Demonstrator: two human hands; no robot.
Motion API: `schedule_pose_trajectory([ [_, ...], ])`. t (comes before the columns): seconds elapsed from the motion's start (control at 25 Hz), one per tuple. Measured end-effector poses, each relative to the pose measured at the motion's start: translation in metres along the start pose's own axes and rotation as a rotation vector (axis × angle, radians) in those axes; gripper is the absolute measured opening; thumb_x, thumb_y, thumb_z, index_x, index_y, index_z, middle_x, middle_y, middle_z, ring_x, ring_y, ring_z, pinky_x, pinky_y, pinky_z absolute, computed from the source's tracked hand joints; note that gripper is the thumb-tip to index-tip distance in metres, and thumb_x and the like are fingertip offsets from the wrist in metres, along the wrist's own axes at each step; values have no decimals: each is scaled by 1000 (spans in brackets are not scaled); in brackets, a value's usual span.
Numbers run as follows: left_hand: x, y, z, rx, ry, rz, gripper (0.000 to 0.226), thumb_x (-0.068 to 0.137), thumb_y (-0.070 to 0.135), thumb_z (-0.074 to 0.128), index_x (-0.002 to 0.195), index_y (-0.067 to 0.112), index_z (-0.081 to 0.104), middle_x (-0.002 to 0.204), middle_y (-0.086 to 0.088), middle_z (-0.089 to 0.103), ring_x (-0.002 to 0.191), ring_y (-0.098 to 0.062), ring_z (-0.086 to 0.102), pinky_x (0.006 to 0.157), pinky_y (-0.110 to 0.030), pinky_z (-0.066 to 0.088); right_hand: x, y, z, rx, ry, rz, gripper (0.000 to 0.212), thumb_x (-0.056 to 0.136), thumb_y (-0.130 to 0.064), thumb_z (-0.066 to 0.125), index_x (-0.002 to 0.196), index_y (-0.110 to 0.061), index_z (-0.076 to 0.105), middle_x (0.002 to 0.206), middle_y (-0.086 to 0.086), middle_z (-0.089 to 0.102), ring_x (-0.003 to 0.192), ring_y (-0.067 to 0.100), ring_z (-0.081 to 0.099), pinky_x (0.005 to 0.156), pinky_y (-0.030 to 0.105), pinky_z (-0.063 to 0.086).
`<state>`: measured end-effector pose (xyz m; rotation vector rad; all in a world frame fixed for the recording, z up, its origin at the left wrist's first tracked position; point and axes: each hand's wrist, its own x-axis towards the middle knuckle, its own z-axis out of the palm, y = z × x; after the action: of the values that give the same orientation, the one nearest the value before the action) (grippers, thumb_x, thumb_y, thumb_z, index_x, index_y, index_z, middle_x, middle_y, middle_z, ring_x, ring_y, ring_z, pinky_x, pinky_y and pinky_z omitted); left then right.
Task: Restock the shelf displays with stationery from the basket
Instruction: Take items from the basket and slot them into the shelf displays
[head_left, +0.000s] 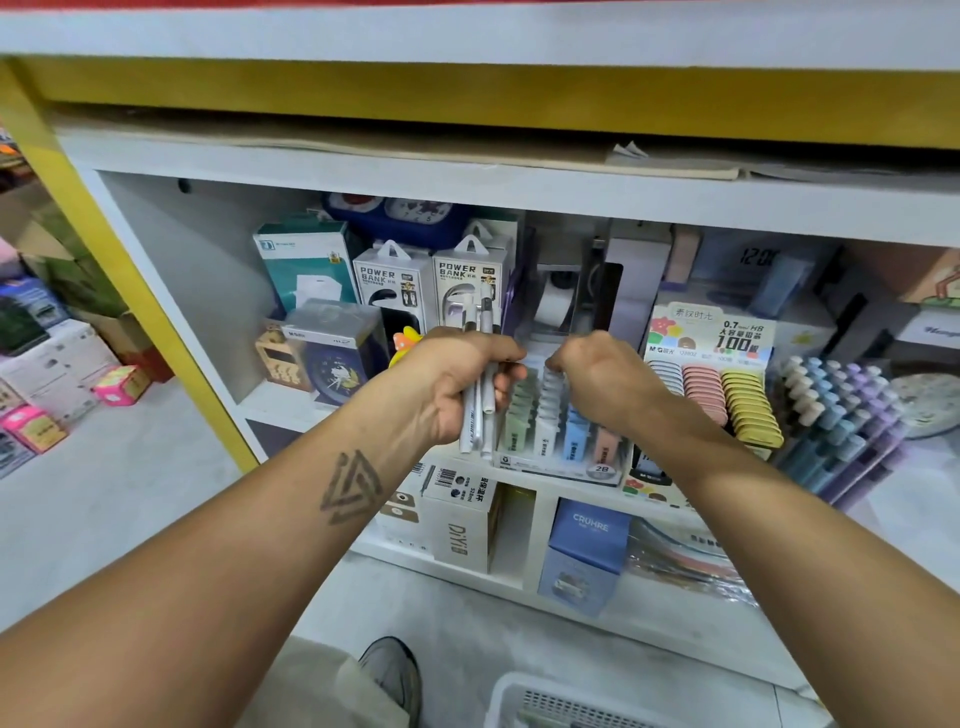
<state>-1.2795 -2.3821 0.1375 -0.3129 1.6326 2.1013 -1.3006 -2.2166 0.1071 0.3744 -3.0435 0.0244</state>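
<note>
Restocking step in hand: filling of the tiered clear-plastic display of pastel lead refill cases (558, 426), which serves as landmark for all places below.

Item 1. Bundle of slim white and grey plastic pens (482, 384). Place: just left of the display, upright, tips standing above the fist and tails hanging below it. Held, not yet shelved.

Item 2. Left hand (462, 382). Fingers curled tightly round the pen bundle; forearm reaches up from lower left, wrist level, back of hand toward the camera.

Item 3. Right hand (605, 382). Place: over the display's upper rows, touching or very nearly touching them. Fingers curled down and forward toward the cases; whether they pinch a piece cannot be told, since the fingertips are hidden behind the knuckles. Forearm reaches in from lower right.

Item 4. White slotted plastic basket (558, 704). Place: on the floor well below the display, at the bottom edge of view; contents not legible.

Item 5. Rows of grey, pink and yellow flat cases (724, 395). Place: just right of the display.

Judgement on next move: the right hand likely seats or straightens stock in a display row, after which a pen must be drawn from the left-hand bundle. This calls for a free slot and a steady bundle, lest loose pens slip.
</note>
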Motion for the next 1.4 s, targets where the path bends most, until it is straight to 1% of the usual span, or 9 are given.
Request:
schedule_pose_trajectory([
  [0.12,-3,2,10,-75,-68,-30,17,93,5,52,76,6,55,60,-8,56,36,-8,41,38,-15,37,-3,2,-6,168,95,-75,45,89,7,54,128,-13,66,127,5,55,114,24,58,96,32,50],
  [0.2,-5,3,19,-152,-111,-46,24,91,9,52,68,5,59,62,-8,56,40,-10,42,41,-17,40,-10,2,-20,585,153,47,35,94,0,57,124,-15,70,117,0,67,104,15,63,87,24,51],
  [0.4,-5,4,48,-429,-80,-70,36,91,20,55,56,12,50,61,-9,58,45,-15,49,63,-29,55,-58,16,-46,1498,-98,277,10,99,-5,58,99,-3,68,81,16,74,68,22,72,61,30,60],
  [0.56,3,-2,78,-454,16,-53,32,99,29,54,71,14,49,58,-7,58,49,-16,53,54,-25,52,-89,33,-46,1307,34,244,6,94,-17,68,89,-15,71,85,3,75,72,13,70,65,28,58],
  [0.68,10,-9,101,-473,36,-39,20,101,32,51,100,12,53,74,-6,56,82,-18,63,87,-36,57,-109,52,-54,1310,97,163,9,91,-16,72,83,-20,75,83,-4,74,79,12,66,73,31,56],
  [0.8,12,-16,115,-519,57,-20,26,100,31,51,90,7,53,77,-7,54,94,-22,58,105,-43,46,-126,61,-60,1174,40,117,18,79,-24,84,93,-19,74,89,1,74,78,12,66,75,28,54],
  [0.96,0,-24,133,-626,25,-59,36,101,32,50,75,6,45,63,-8,52,43,-21,61,53,-35,58,-129,62,-58,1019,191,232,18,78,-12,85,91,-6,73,91,8,71,72,11,62,63,14,46],
  [1.16,8,-14,114,-560,17,5,24,101,26,49,82,12,51,63,-4,55,56,-17,54,66,-32,52,-131,96,-65,1325,224,361,5,86,-3,74,91,-3,71,83,12,77,78,22,72,71,24,58],
  [1.4,3,-20,116,-160,-141,-86,29,98,25,56,70,19,46,45,7,34,33,-7,28,38,-16,27,-131,112,-70,1521,270,333,15,92,-1,66,105,-4,74,83,12,76,69,15,66,61,21,55],
])
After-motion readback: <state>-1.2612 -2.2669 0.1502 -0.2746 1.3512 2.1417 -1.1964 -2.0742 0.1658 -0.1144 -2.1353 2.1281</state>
